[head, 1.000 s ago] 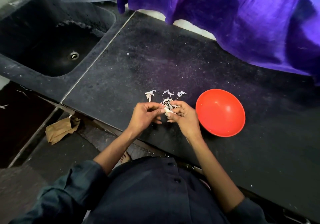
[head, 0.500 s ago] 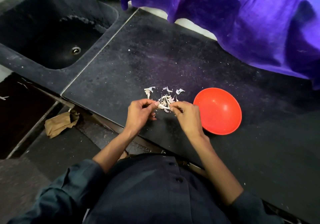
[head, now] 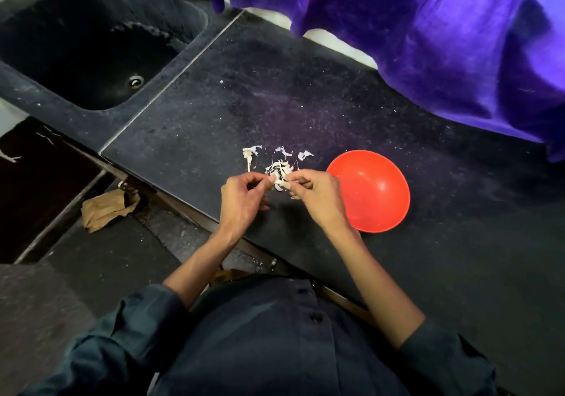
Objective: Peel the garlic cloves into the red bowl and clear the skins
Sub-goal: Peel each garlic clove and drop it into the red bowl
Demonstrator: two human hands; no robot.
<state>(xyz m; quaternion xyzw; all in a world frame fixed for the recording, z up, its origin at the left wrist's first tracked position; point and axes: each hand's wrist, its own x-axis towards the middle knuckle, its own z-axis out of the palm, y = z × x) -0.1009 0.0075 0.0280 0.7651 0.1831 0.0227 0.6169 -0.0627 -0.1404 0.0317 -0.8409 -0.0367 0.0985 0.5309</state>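
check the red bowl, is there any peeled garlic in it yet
No: the red bowl shows only its bare red inside, while both hands still work a garlic clove over the garlic skins beside it.

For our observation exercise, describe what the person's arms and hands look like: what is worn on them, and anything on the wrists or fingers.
Both forearms are bare. Dark blue-grey sleeves are pushed up near the elbows, matching a buttoned shirt. The left hand and right hand are bare, with no gloves, watch or bracelet visible.

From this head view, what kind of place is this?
Most likely a home kitchen: a dark stone counter with a built-in sink and drain, and both hands peeling garlic beside a red bowl, with loose skins on the counter.
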